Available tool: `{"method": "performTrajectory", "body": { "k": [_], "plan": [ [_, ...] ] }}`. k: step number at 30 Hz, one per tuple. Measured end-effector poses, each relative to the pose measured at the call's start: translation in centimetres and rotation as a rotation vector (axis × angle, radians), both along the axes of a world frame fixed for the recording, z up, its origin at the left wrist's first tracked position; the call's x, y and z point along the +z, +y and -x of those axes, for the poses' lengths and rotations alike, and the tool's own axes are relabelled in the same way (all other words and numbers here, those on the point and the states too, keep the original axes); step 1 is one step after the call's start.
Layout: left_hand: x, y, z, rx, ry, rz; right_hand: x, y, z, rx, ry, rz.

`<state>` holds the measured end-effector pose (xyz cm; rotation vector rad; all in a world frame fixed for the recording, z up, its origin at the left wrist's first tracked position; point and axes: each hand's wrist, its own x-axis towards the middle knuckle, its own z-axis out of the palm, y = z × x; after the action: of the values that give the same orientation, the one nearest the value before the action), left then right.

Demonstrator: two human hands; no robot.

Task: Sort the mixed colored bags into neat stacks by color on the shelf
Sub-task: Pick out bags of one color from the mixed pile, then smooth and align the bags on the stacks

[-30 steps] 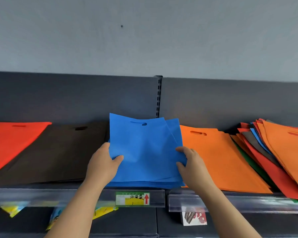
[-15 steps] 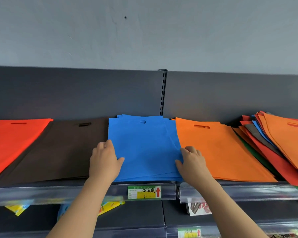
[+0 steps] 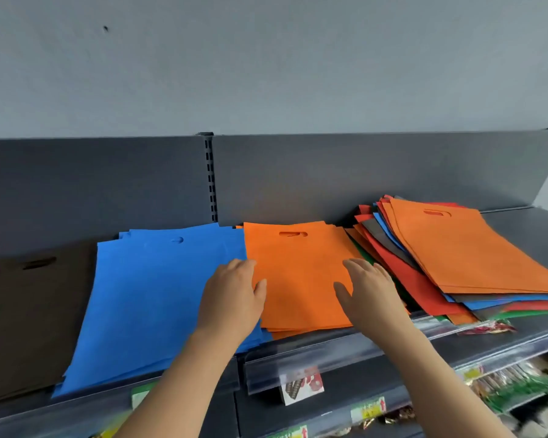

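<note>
A blue bag stack point(image 3: 152, 295) lies flat on the shelf point(image 3: 339, 349), between a dark brown stack point(image 3: 29, 311) on its left and an orange stack point(image 3: 298, 279) on its right. My left hand point(image 3: 231, 298) lies open over the seam between the blue and orange stacks, fingers straight. Over the orange stack's right side, my right hand point(image 3: 367, 289) is spread open and holds nothing. Farther right sits a mixed pile point(image 3: 456, 260) of orange, red, blue, grey and green bags, fanned out, with an orange bag on top.
A dark grey back panel point(image 3: 298, 178) with a slotted upright point(image 3: 211, 178) rises behind the stacks. Clear price rails point(image 3: 314, 365) with labels run along the shelf front. Packaged goods point(image 3: 513, 387) lie on the lower shelf at right.
Both hands have let go of the blue stack and moved right, onto the orange stack. The view has swung right, so the red stack at far left is out of sight.
</note>
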<state>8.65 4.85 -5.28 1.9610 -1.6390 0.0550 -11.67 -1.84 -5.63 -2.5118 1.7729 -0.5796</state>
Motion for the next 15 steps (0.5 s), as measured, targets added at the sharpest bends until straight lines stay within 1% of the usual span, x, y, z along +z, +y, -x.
{"method": "performTrajectory", "body": {
  "k": [5, 8, 12, 15],
  "plan": [
    [0.0, -4.8, 7.1, -0.09, -0.003, -0.006, 0.4, -4.0, 8.5, -0.111, 0.015, 0.016],
    [0.1, -8.2, 11.7, -0.142, -0.006, -0.027, 0.7, -6.9, 14.4, -0.215, 0.062, 0.004],
    [0.1, -11.9, 17.7, -0.214, 0.078, -0.049, 0.2, -10.7, 21.6, -0.347, 0.098, -0.096],
    [-0.3, -14.1, 21.4, -0.242, 0.172, -0.12, -0.3, -12.2, 25.0, -0.371, 0.109, -0.18]
  ]
}}
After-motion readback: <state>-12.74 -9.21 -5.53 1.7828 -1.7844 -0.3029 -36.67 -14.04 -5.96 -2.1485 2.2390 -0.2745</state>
